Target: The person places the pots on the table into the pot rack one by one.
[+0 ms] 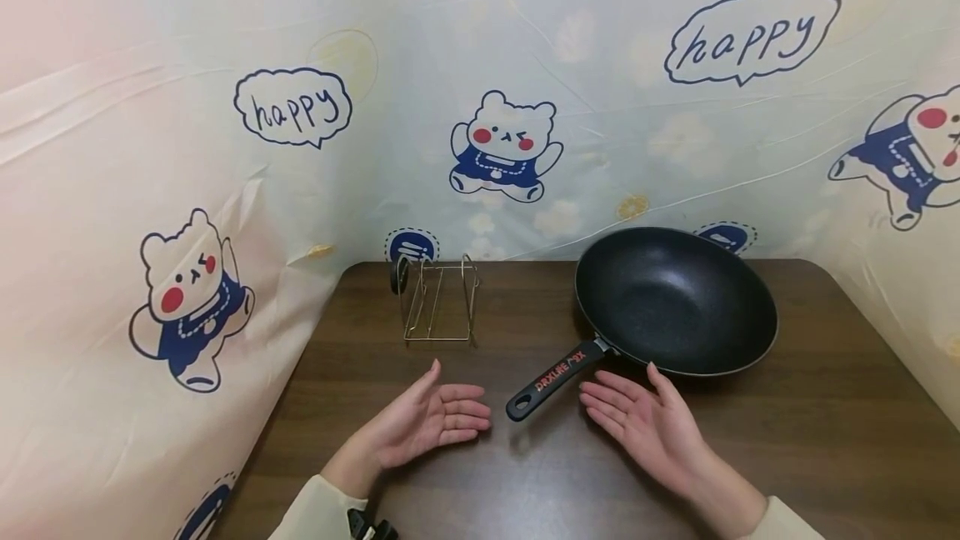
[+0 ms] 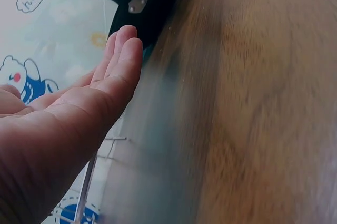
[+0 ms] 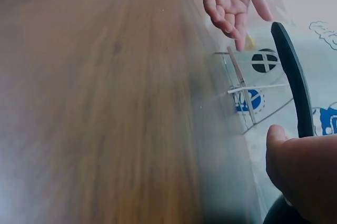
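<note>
left hand [image 1: 431, 422] and right hand [image 1: 651, 430] straight-fingered, i'm judging the round black metal pan [image 1: 675, 302] heavy, best gripped by its long black plastic handle [image 1: 555, 380].

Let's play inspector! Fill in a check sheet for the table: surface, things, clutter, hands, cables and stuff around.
Surface: brown table, wood-grain top.
Job's things: black pan, open side up, its handle pointing between the hands; wire rack left of the pan, a dark round thing at its left side.
Clutter: nothing seen.
Hands: left hand open, holding nothing; right hand open, close to the pan; can't tell if they touch.
Cables: nothing seen.
Surroundings: pale cloth printed with bears and "happy".
</note>
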The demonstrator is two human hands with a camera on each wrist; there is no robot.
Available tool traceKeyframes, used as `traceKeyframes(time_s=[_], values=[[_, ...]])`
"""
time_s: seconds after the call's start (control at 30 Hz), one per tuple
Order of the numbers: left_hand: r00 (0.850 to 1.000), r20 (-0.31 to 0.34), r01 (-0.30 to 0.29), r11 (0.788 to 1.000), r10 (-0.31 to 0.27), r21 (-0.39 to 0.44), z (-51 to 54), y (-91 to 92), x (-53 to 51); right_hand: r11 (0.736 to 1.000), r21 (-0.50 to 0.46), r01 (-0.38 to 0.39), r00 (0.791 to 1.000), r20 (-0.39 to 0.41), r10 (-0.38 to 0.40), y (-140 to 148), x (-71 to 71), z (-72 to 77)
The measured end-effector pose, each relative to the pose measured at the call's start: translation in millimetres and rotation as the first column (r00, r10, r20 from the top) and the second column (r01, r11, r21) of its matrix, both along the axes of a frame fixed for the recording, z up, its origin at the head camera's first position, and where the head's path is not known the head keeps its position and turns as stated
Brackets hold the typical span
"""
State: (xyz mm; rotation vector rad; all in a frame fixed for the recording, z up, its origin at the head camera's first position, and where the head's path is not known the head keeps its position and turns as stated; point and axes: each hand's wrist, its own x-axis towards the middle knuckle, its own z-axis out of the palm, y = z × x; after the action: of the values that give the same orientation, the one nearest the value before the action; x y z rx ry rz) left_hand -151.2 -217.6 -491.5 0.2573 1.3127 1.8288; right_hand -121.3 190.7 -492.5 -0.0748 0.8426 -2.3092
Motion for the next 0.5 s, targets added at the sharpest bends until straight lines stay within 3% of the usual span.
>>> traceKeyframes(time_s=[0.23,0.5], values=[[1.000,-0.004,0.011,0.998,-0.011,-0.055,2.2,12.5,1.5,0.998,0.024,0.051,0.999,-0.018,-0.051,-21,-9.5,-1.3],[0.999,-0.018,0.029,0.996,-0.030,-0.082,5.0,24.9,2.2,0.980,0.016,0.198,0.979,0.048,-0.199,-44,-17.9,-3.7]])
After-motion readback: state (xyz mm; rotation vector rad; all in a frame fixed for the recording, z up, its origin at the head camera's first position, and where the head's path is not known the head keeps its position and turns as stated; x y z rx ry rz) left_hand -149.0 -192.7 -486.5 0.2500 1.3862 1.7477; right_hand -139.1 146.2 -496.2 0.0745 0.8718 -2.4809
